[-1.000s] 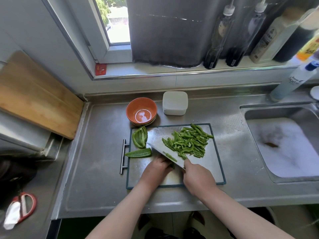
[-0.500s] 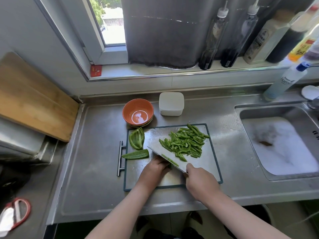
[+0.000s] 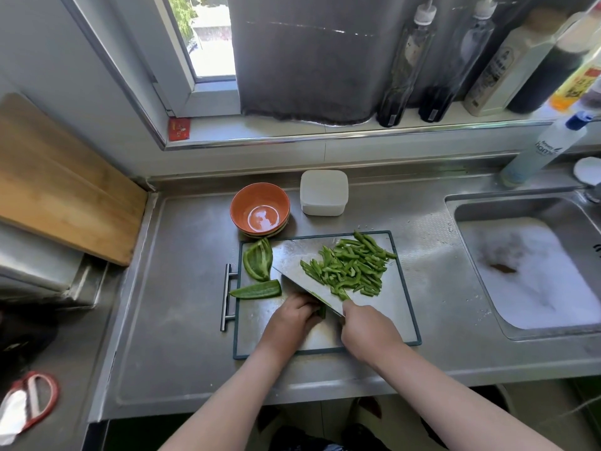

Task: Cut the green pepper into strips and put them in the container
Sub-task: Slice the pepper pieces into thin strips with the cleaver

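A white container (image 3: 323, 192) sits on the table (image 3: 179, 320) beyond both hands with its lid on, so its contents cannot be seen. Just left of it is an orange bowl (image 3: 260, 208), nested on at least one more. It holds no pepper, only a pale shiny patch at the bottom. Well out to the right of the right hand, the sink (image 3: 520, 208) is full of white foam with one dark scrap floating on it.

On the one cutting board (image 3: 403, 307), the right hand (image 3: 367, 330) is wrapped around the handle of a single knife (image 3: 292, 265). Its broad blade slants away toward the upper left. The left hand (image 3: 292, 315) has its fingers curled down onto a pepper piece (image 3: 322, 311), holding it against the near side of the blade. Most of that piece is hidden under the fingers.

One loose heap of strips (image 3: 351, 268), too many to count, lies on the board just beyond the right hand. Two larger uncut pieces lie beyond and left of the left hand: a curved slab (image 3: 258, 263) and a flat wedge (image 3: 257, 290) nearer the hand, whose tip overhangs the board's edge.

Two tall spouted bottles (image 3: 403, 66) stand on the windowsill, far beyond the hands.
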Tool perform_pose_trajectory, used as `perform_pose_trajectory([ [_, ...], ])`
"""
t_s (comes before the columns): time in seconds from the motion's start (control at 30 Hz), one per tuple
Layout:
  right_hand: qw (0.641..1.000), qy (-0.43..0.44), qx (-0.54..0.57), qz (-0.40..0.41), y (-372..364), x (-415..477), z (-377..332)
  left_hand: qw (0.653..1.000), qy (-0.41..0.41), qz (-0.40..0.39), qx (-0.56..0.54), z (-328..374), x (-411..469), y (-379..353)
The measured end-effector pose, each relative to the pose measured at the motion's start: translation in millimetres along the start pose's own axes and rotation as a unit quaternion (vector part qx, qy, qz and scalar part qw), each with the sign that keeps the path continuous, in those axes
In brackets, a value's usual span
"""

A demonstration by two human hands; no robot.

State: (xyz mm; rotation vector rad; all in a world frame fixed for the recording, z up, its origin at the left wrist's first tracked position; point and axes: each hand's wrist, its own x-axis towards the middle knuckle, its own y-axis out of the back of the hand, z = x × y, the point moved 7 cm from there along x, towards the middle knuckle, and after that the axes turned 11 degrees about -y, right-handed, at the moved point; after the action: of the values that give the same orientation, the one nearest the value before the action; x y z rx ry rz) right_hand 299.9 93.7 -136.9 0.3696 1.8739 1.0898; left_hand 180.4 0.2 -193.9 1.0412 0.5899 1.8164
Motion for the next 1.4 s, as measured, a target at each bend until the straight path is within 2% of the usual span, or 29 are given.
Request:
perform_pose_trajectory([
  [0.3,0.999,-0.030,0.034,-0.030,0.7,13.9,-3.6,1.000,-0.006,-0.003,0.002,2.9,1.0,0.6],
  [0.43,0.998,-0.033,0.054,-0.021,3.4,24.4,-16.3,1.000,-0.004,-0.009,0.012,5.9,1.6,3.5],
  [0.67,0.996,-0.054,0.065,0.001,6.3,25.4,11.5,0.998,-0.017,-0.036,0.043,12.2,4.1,4.7],
  [0.93,0.999,-0.004,0.020,0.035,7.5,-0.4,-3.4,0.999,0.021,-0.025,0.038,8.5,3.5,6.1],
  [1.03,0.999,0.019,-0.013,0.043,2.3,-14.6,-3.9,0.999,0.005,-0.016,0.046,15.4,6.0,9.4],
  [1.4,0.999,-0.007,-0.016,0.041,-2.8,-19.7,11.6,1.000,0.019,-0.013,0.009,7.5,1.4,4.3],
])
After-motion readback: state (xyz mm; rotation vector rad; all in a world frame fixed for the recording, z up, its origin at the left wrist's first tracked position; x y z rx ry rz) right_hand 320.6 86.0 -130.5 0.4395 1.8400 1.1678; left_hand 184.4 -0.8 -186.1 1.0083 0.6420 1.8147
